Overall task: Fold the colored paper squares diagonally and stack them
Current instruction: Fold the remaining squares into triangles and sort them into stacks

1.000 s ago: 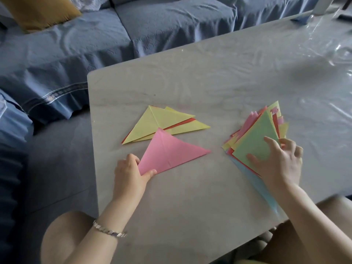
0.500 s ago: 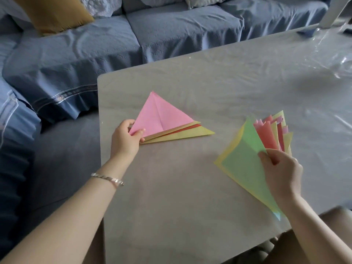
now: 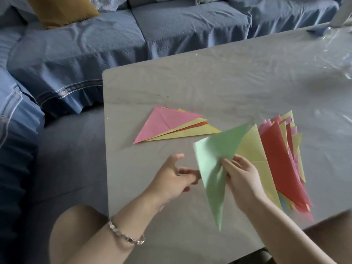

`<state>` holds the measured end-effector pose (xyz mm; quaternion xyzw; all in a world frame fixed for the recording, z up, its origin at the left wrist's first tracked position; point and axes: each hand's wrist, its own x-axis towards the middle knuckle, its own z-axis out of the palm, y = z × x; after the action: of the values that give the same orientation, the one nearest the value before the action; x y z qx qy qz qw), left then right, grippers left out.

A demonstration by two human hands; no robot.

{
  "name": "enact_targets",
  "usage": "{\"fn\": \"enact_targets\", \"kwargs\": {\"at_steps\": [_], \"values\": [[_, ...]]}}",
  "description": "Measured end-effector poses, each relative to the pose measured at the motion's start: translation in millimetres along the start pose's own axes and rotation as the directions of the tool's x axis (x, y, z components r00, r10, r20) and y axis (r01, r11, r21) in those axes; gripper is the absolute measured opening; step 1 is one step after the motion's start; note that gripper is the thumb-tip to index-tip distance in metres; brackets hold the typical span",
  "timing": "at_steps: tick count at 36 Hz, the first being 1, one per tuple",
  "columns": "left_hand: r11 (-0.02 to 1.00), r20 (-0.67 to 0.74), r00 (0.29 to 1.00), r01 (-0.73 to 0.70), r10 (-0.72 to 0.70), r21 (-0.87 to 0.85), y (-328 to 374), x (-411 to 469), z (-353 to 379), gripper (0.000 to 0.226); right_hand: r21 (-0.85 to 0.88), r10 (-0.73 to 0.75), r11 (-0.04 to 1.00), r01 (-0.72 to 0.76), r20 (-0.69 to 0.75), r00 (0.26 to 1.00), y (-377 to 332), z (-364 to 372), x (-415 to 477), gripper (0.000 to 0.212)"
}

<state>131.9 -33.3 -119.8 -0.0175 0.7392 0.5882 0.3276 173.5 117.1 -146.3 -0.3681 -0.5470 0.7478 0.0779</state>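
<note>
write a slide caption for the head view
Right hand holds a green sheet; left hand open beside it, folded triangles stacked behind.

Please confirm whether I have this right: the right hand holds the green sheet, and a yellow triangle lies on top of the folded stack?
One detail is off: the head view shows a pink triangle on top of the folded stack, not a yellow one; the yellow ones lie beneath it. The right hand does hold the green sheet.
</note>
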Motion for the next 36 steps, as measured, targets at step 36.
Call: {"fn": "enact_targets", "kwargs": {"at_steps": [36], "values": [[0.278,0.163,0.831,-0.353,0.531,0.893,-90.1,9.8,-15.4,0.047,-0.669,-0.238,-0.199,0.716,0.742,0.627,54.5,18.2,3.2,0.066]]}}
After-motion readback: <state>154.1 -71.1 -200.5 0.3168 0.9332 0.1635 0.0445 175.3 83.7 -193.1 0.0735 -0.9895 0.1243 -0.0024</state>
